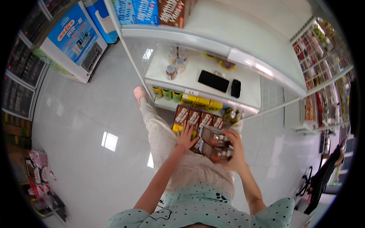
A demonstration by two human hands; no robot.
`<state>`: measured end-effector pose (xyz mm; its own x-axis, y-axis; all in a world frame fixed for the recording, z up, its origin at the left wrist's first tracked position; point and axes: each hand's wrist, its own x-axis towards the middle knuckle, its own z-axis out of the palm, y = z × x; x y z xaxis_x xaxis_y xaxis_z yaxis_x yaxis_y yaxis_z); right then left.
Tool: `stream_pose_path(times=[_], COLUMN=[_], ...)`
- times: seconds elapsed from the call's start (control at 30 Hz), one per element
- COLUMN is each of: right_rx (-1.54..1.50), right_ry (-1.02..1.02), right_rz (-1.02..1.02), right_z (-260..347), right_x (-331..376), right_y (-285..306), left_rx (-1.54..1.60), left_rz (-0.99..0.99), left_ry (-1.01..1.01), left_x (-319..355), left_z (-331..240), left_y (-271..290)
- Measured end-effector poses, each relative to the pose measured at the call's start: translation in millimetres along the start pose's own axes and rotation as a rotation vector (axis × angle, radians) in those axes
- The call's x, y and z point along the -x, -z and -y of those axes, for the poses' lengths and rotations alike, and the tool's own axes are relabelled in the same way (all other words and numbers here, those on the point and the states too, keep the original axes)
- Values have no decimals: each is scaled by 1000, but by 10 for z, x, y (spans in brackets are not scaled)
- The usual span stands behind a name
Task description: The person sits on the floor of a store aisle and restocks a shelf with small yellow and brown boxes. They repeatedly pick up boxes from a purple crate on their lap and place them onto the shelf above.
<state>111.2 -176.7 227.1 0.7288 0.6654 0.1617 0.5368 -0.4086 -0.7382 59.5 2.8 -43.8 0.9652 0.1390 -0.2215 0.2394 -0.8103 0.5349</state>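
Observation:
Several brown drink cartons (194,117) with white lettering stand packed together in front of me, above my lap. My left hand (184,137) lies on the near left part of the pack, fingers stretched and apart. Its thumb reaches toward a brown drink carton (208,137) tilted at the near right. My right hand (235,151) is closed round the right side of that carton, blurred a little by motion. A second brown carton (216,152) lies close against it; I cannot tell whether my right hand grips both.
Ahead stands a white shelf unit (167,78) with jars (171,71), a black flat case (213,80) and yellow boxes (201,102) low down. Blue and brown cartons (146,12) fill its upper left. A chest freezer (78,41) is far left; another person (323,174) is at right.

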Motion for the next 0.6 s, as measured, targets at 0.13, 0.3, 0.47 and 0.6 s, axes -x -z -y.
stream_pose_path(times=[0.13,0.3,0.47,0.6], right_rx=[112,78,49,-9], right_ry=[-73,-115,-191,-247], right_rz=[107,154,160,76], right_z=[-441,-892,-920,-1029], right_x=[98,258,249,262], right_y=[-381,-696,-680,-800], left_rx=[167,273,375,560], left_rz=[-243,-264,-176,-123], left_ry=[-149,-369,-422,-378], left_x=[-31,-10,126,156], left_z=[-19,-180,-391,-543], left_y=[59,364,537,582])
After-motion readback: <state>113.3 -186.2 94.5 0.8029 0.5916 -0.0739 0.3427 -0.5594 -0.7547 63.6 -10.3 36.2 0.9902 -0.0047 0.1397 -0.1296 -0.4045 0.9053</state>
